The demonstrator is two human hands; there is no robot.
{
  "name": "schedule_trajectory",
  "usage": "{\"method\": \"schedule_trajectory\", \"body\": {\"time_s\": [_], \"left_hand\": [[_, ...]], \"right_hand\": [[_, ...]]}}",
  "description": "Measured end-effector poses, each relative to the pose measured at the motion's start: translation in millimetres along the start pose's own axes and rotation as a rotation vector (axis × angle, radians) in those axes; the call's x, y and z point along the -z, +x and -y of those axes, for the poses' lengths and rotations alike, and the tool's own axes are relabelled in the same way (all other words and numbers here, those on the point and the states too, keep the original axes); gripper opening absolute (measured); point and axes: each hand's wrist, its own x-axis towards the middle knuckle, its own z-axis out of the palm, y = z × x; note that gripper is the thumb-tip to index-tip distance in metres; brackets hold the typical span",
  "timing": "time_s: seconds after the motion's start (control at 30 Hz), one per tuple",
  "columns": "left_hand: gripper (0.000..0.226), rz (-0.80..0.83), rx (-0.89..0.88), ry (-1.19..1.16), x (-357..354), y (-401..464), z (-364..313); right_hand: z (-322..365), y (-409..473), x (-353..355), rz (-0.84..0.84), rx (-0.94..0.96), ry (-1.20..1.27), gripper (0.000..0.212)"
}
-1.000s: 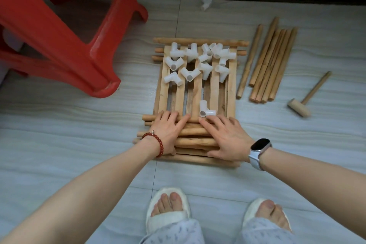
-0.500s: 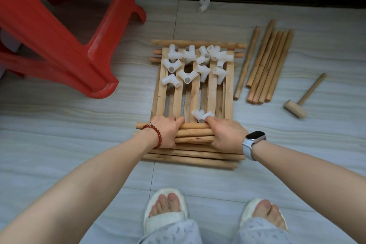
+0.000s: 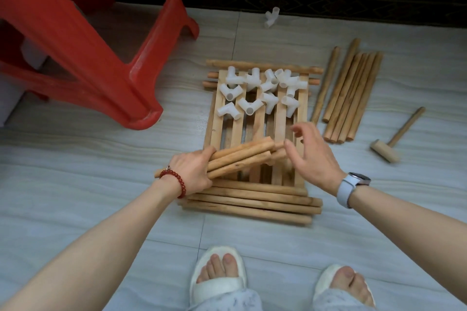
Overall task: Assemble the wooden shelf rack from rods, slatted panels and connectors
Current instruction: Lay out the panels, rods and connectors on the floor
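while a red plastic stool point(image 3: 83, 40) fills the upper left of the frame, the pale tiled floor point(image 3: 75, 197) carries everything else. at centre lies the stack of slatted panels point(image 3: 255, 129), its far end heaped with white connectors point(image 3: 262, 91), and one stray connector point(image 3: 271, 16) sits alone near the dark skirting at the top. a row of long rods point(image 3: 252, 199) lies crosswise at the near edge of the panels, and a second group of rods point(image 3: 351, 93) lies lengthwise to the right, just beside the panels. the left hand point(image 3: 192, 171), with a red bead bracelet point(image 3: 177, 182) at its wrist, is clenched around one end of a bundle of short rods point(image 3: 240, 156), which is tilted up over the near part of the panels. the right hand point(image 3: 313, 156), a watch point(image 3: 351, 184) on its wrist, hovers at the bundle's other end with fingers point(image 3: 298, 131) spread and released. a small wooden mallet point(image 3: 394, 139) lies at the far right.
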Motion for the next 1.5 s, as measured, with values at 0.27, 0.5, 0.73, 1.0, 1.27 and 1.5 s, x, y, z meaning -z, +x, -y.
{"method": "schedule_trajectory", "body": {"time_s": [0.27, 0.5, 0.73, 1.0, 1.27, 1.5], "left_hand": [[0.052, -0.179, 0.782, -0.456, -43, -81, 65], [0.056, -0.185, 1.141, -0.744, -79, -111, 77], [0.096, -0.176, 1.118, -0.628, -70, -93, 64], [0.012, -0.572, 0.592, -1.032, -42, -74, 20], [0.013, -0.568, 0.824, -1.4, -29, -48, 2], [0.039, -0.487, 0.911, -0.587, -55, -67, 55]], "right_hand": [[40, -29, -71, 0.606, 0.233, -0.576, 0.035], [45, -17, -82, 0.727, 0.173, -0.53, 0.034], [50, -17, -84, 0.681, 0.287, -0.527, 0.022], [94, -9, -85, 0.506, 0.175, -0.105, 0.03], [116, -17, -107, 0.722, 0.168, 0.105, 0.053], [62, -14, -89, 0.411, 0.142, -0.3, 0.042]]}}
